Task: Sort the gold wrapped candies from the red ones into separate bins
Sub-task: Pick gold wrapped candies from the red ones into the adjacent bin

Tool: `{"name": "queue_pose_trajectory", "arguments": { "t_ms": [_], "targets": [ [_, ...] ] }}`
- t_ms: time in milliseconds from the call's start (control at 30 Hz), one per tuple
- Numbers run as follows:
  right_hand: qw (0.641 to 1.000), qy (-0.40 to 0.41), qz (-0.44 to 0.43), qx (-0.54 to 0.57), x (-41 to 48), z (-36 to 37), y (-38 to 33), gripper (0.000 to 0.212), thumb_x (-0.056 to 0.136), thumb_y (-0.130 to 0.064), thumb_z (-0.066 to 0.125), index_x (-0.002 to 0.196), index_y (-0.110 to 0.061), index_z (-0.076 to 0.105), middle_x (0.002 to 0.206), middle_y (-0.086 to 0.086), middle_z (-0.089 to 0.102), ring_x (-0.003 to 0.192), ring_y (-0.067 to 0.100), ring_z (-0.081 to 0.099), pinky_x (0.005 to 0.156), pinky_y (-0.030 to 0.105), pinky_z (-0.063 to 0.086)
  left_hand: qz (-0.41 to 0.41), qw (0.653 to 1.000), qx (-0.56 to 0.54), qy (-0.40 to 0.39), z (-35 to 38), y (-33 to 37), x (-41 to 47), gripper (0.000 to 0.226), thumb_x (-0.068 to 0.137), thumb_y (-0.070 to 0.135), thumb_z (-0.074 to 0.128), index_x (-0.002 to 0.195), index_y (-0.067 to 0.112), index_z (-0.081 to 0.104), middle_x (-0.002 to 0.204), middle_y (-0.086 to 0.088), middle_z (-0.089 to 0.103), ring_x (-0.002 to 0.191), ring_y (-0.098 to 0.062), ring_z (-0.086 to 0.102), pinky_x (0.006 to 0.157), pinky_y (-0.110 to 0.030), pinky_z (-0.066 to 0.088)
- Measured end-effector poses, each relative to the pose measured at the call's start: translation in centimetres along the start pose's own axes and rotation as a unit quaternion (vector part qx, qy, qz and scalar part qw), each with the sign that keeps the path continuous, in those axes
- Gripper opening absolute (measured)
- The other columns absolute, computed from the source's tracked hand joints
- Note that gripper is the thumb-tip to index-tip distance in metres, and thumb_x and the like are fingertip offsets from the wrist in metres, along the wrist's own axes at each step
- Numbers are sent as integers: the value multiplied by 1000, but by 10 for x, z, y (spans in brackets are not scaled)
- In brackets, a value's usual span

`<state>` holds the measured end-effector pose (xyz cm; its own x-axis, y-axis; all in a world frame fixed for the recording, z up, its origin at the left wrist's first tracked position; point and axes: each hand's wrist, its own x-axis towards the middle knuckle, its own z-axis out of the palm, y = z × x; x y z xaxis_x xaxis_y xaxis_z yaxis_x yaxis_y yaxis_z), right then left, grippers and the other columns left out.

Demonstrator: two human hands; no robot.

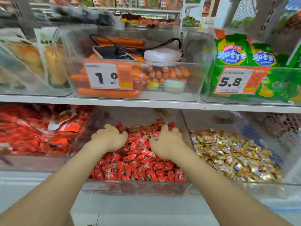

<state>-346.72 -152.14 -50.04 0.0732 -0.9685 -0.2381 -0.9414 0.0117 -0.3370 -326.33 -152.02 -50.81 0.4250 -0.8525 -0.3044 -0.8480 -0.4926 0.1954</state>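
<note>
Left hand and right hand dig bent fingers into red candies; hold unclear; gold candies lie right of right hand.

On the upper shelf we see three clear tubs side by side along its front edge. The lower shelf carries the red-candy bin mid-shelf, with the gold-candy bin just beside it on the right and a red-packet bin on the left.

We face a brightly lit shop rack. A white shelf board carries a clear bin of orange sausages with a price tag reading 1.0, beside green snack bags behind a second tag reading 5.8. A phone and a white box lie on the sausages.
</note>
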Motion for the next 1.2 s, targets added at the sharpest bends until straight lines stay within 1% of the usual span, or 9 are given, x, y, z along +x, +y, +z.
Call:
{"name": "queue_pose_trajectory", "arguments": {
  "t_ms": [200, 267, 400, 567, 633, 767, 967, 1133, 1200],
  "targets": [
    [989, -45, 58, 126, 37, -20, -18, 49, 99, -36, 41, 133, -7, 62, 145, 21, 56, 132, 39, 53, 112, 40, 44, 25, 993, -115, -15, -2, 4, 31, 61, 111, 47, 31, 132, 1, 65, 142, -24, 60, 130, -41, 56, 106, -35, 43],
    [985, -63, 48, 154, 43, -18, -23, 28, 101, -28, 40, 111, -15, 63, 135, 15, 59, 126, 32, 54, 110, 38, 42, 23, 989, -141, -27, -2, 8, 36, 58, 112, 44, 30, 132, 3, 65, 148, -23, 56, 138, -39, 50, 111, -35, 38],
    [960, -34, 56, 271, 61, -11, -27, 49, 109, -37, 38, 153, -18, 46, 152, 12, 54, 134, 32, 54, 112, 37, 42, -8, 974, -226, -23, 11, 6, 52, 88, 92, 75, 26, 150, 13, 53, 161, -17, 43, 147, -36, 41, 119, -40, 32],
    [945, -103, 63, 304, 64, -8, -39, 58, 108, -47, 28, 154, -19, 47, 141, 8, 55, 136, 32, 53, 111, 40, 43, -1, 936, -347, -60, 11, 11, 59, 74, 104, 68, 33, 159, 19, 42, 165, -10, 38, 151, -31, 36, 118, -40, 31],
    [943, -105, 58, 312, 67, -8, -41, 51, 106, -39, 28, 143, -17, 55, 118, 9, 56, 121, 33, 59, 107, 42, 48, -4, 927, -368, -74, 10, 13, 56, 80, 100, 74, 38, 159, 19, 42, 165, -9, 38, 152, -31, 36, 120, -42, 29],
    [946, -106, 41, 303, 60, -16, -40, 29, 106, -13, 30, 86, -13, 50, 90, 8, 57, 76, 21, 51, 67, 26, 39, 7, 914, -396, -87, 13, 14, 51, 95, 83, 89, 49, 151, 23, 54, 154, -8, 54, 139, -32, 53, 119, -48, 38],
    [944, -89, -37, 315, 39, -24, -51, 36, 100, -3, 37, 67, -17, 39, 63, 2, 45, 60, 17, 40, 58, 25, 30, 81, 906, -416, -22, 4, 13, 41, 75, 86, 85, 48, 130, 29, 70, 129, 7, 65, 120, -20, 62, 108, -36, 44],
    [945, -68, -102, 303, 17, -23, -49, 27, 89, -5, 47, 68, -21, 42, 62, -4, 40, 62, 18, 30, 60, 32, 23, 170, 909, -378, 47, -7, 13, 14, 51, 104, 62, 41, 136, 29, 64, 131, 3, 64, 127, -23, 57, 105, -34, 42],
    [941, -38, -129, 312, 11, -22, -50, 25, 82, -9, 51, 99, -25, 61, 73, 1, 52, 61, 16, 40, 56, 32, 31, 209, 914, -343, 55, -11, 8, 4, 45, 106, 55, 40, 138, 29, 60, 137, -1, 64, 131, -24, 55, 103, -33, 41]
  ]
}}
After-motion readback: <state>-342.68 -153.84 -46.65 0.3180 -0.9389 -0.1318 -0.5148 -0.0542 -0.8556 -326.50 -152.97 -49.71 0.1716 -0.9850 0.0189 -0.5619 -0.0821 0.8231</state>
